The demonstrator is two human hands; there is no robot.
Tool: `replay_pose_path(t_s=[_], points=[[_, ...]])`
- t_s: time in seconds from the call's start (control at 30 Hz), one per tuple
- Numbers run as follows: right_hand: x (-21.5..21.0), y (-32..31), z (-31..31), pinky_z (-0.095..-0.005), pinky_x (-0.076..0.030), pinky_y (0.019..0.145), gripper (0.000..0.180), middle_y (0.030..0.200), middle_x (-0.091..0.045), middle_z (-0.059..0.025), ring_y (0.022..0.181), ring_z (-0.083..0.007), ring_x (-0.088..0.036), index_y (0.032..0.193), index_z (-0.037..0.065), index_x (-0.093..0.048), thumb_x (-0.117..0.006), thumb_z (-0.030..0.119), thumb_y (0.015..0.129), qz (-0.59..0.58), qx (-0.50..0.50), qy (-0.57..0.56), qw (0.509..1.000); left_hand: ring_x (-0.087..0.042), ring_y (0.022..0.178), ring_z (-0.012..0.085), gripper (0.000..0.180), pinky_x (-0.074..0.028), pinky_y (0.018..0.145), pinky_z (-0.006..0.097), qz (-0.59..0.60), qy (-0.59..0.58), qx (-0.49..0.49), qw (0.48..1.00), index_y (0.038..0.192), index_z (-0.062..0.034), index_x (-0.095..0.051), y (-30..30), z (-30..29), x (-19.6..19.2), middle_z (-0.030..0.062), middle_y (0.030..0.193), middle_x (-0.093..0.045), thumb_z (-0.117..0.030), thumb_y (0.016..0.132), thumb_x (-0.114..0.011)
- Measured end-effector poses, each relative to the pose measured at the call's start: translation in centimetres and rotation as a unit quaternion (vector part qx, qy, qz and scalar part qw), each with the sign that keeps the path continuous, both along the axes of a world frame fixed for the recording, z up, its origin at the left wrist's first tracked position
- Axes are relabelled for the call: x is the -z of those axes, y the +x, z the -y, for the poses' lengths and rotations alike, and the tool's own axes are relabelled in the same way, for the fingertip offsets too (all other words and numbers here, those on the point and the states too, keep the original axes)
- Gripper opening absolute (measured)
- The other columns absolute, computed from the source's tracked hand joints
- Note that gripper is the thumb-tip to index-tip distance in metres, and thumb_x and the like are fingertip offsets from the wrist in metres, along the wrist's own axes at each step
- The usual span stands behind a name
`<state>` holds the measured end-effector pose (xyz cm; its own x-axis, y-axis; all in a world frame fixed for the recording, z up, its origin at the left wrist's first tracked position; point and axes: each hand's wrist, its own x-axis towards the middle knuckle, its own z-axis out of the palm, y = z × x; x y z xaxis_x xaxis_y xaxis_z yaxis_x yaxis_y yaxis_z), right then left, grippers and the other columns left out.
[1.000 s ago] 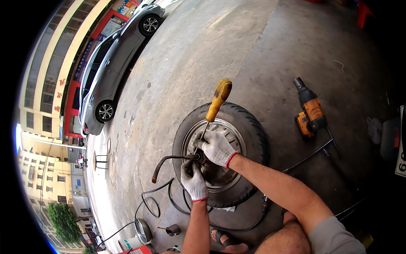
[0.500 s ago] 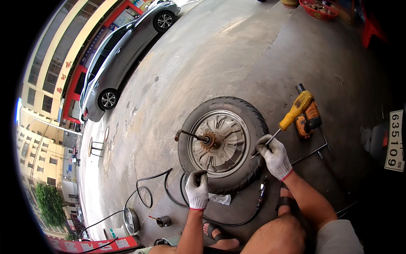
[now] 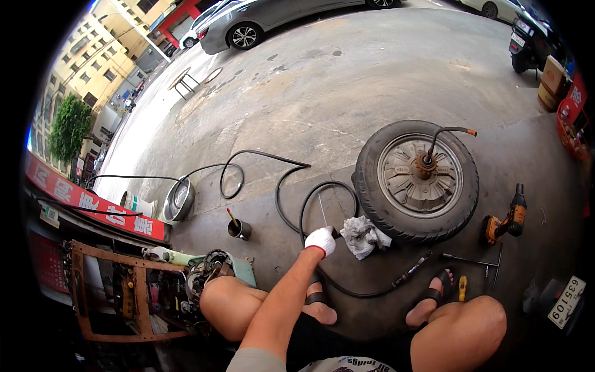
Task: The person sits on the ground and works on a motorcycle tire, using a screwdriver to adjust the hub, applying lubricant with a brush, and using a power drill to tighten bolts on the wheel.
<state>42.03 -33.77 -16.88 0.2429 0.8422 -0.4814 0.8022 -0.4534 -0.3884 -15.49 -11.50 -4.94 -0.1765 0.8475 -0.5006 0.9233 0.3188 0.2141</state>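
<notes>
My left hand, in a white glove, is closed low over the ground. A thin metal rod-like tool sticks out from it, with a dark end partly hidden by the fingers. A crumpled grey-white rag lies just right of the hand, and the black hose passes close by. My right hand is out of view. The tyred wheel lies flat to the right, a thick cable bending up from its hub. A screwdriver with a yellow handle is on the ground by my right foot.
An orange and black cordless drill and a T-shaped metal wrench lie right of the wheel. A dark cup, a metal basin and a rusty rack of tools are at left. A grey car stands far off.
The view has swung left, so the wheel sits further right. My right hand has left the view, and the yellow screwdriver it held is on the ground. My left hand has left the wheel.
</notes>
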Motion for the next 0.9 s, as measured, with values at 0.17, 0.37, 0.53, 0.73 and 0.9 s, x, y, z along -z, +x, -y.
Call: replay_pose_path(t_s=[0.17, 0.37, 0.53, 0.73, 0.9], points=[[-2.7, 2.9, -1.2, -0.0382, -0.054, 0.074, 0.019, 0.089, -0.071, -0.0159, 0.086, -0.0292, -0.068, 0.102, -0.002, -0.068, -0.064, 0.013, 0.092, -0.02, -0.03, -0.037, 0.999, -0.07, 0.102, 0.0423, 0.029, -0.056, 0.089, 0.047, -0.106, 0.043, 0.074, 0.991, 0.101, -0.0022, -0.076, -12.5, -7.2, -13.4, 0.0268, 0.107, -0.071, -0.015, 0.082, -0.058], [-13.2, 2.2, -9.9, -0.0343, -0.055, 0.078, 0.024, 0.092, -0.072, -0.0123, 0.088, -0.0211, -0.069, 0.107, -0.002, -0.07, -0.063, 0.016, 0.094, -0.122, -0.078, 0.053, 0.988, -0.074, 0.09, 0.0353, 0.03, -0.057, 0.083, 0.043, -0.015, -0.013, -0.066, 0.998, 0.098, -0.0016, -0.077, -26.5, -1.0, -15.0, 0.0226, 0.093, -0.074, -0.024, 0.084, -0.062], [-29.6, -8.1, -20.5, -0.0317, -0.055, 0.073, 0.022, 0.093, -0.072, -0.0128, 0.078, -0.0165, -0.068, 0.111, -0.006, -0.067, -0.06, 0.004, 0.093, -0.188, -0.096, 0.086, 0.974, -0.07, 0.076, 0.0339, 0.036, -0.055, 0.072, 0.043, 0.097, 0.081, -0.331, 0.935, 0.106, 0.0091, -0.069, -35.7, 8.4, 7.8, 0.0219, 0.083, -0.072, -0.021, 0.087, -0.067], [-42.6, -16.8, -25.7, -0.0318, -0.056, 0.075, 0.023, 0.093, -0.072, -0.0121, 0.078, -0.0158, -0.068, 0.111, -0.004, -0.068, -0.058, 0.003, 0.091, -0.068, -0.217, 0.113, 0.967, -0.069, 0.105, 0.0361, 0.07, -0.054, 0.091, 0.045, 0.063, 0.136, -0.615, 0.774, 0.129, 0.0094, -0.053, -31.6, 8.0, 16.7, 0.0274, 0.119, -0.068, -0.035, 0.082, -0.079], [-42.6, -21.9, -25.9, -0.0373, -0.055, 0.086, 0.024, 0.099, -0.073, -0.0176, 0.095, -0.0291, -0.071, 0.112, 0.0, -0.069, -0.065, 0.009, 0.09, -0.034, -0.319, 0.109, 0.941, -0.071, 0.098, 0.0323, 0.058, -0.055, 0.087, 0.045, 0.016, 0.217, -0.654, 0.724, 0.112, 0.0089, -0.068, -32.6, 7.0, 15.2, 0.023, 0.11, -0.073, -0.039, 0.082, -0.08]])
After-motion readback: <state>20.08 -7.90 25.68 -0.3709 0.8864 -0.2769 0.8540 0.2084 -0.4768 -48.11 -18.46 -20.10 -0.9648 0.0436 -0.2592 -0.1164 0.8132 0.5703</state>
